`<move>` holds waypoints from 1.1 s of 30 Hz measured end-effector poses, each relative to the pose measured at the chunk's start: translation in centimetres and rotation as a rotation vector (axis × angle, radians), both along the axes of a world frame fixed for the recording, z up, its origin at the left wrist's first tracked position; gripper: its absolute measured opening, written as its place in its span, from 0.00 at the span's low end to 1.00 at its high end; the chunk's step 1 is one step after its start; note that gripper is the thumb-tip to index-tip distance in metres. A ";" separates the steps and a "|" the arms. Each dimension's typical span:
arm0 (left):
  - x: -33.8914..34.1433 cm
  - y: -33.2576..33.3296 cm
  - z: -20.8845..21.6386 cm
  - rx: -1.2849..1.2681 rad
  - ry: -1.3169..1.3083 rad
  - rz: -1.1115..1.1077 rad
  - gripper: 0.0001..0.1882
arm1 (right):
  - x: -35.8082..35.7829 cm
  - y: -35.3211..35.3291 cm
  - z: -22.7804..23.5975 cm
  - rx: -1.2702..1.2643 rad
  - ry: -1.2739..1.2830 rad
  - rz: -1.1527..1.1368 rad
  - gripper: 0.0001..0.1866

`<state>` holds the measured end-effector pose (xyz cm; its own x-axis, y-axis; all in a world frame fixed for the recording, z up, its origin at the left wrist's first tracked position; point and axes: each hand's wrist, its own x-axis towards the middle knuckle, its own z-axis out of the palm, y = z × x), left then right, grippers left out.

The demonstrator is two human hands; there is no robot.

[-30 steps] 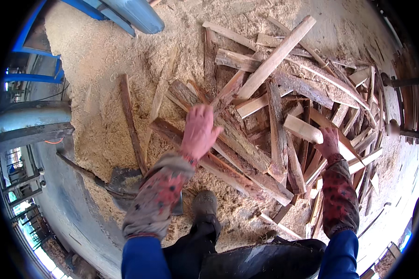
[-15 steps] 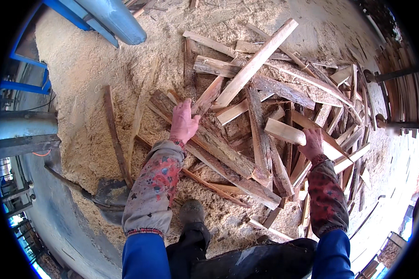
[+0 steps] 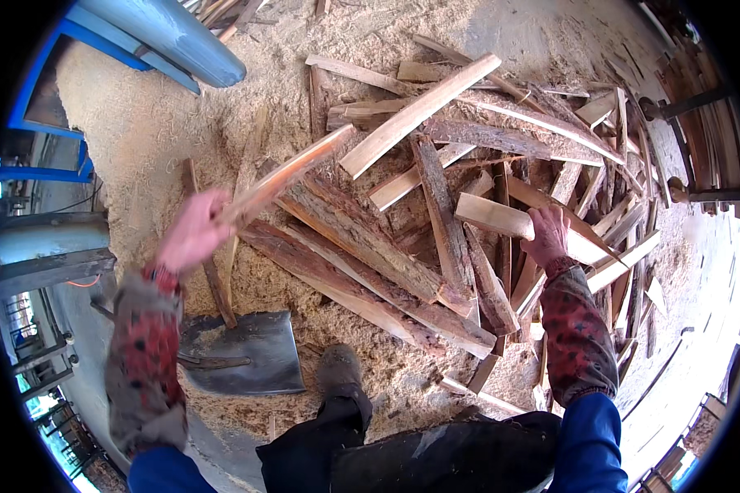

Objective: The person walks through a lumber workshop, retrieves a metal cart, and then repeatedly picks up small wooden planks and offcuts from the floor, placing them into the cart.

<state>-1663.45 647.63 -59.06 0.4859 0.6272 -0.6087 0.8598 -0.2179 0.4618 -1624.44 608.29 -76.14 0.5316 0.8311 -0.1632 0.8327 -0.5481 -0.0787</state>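
Observation:
My left hand (image 3: 191, 234), smeared by motion, is closed round the near end of a reddish-brown wood strip (image 3: 300, 168). The strip slants up and to the right, over the left side of a heap of rough wood pieces. On the right, my right hand (image 3: 548, 234) grips the end of a short pale wood block (image 3: 492, 215), its fingertips partly hidden behind the wood. Bark-edged slabs (image 3: 370, 238) lie between my hands. A long pale board (image 3: 419, 115) rests across the top of the heap.
A shovel blade (image 3: 263, 353) lies on the sawdust-covered floor (image 3: 140, 140) at the left, near my boot (image 3: 339, 370). Blue metal machinery (image 3: 173, 41) stands at the upper left. More upright wood strips (image 3: 703, 123) are stacked behind metal bars at the far right.
My left hand has swung left and lifted the wood strip off the heap. With the forearm moved aside, more of the shovel shows. The right hand keeps its block almost in place.

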 end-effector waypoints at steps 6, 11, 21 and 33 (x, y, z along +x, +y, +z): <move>-6.0 -13.2 -4.4 -0.208 -0.435 0.452 0.25 | -1.0 0.4 1.4 -0.086 0.024 0.026 0.33; -11.4 -14.4 -10.4 0.353 -0.184 0.411 0.27 | -0.2 -0.5 2.4 -0.057 0.081 0.002 0.32; -17.3 -6.0 -15.4 0.691 0.326 0.210 0.34 | 0.6 0.6 7.0 0.161 0.046 0.109 0.34; -14.1 -4.0 -15.2 0.633 0.384 0.134 0.39 | -3.5 14.4 14.7 0.486 0.577 0.121 0.15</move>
<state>-1677.55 643.67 -74.23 0.2070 0.9525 -0.2234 0.9730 -0.2242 -0.0541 -1627.91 622.67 -61.45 0.3739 0.9274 0.0118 0.6383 -0.2481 -0.7288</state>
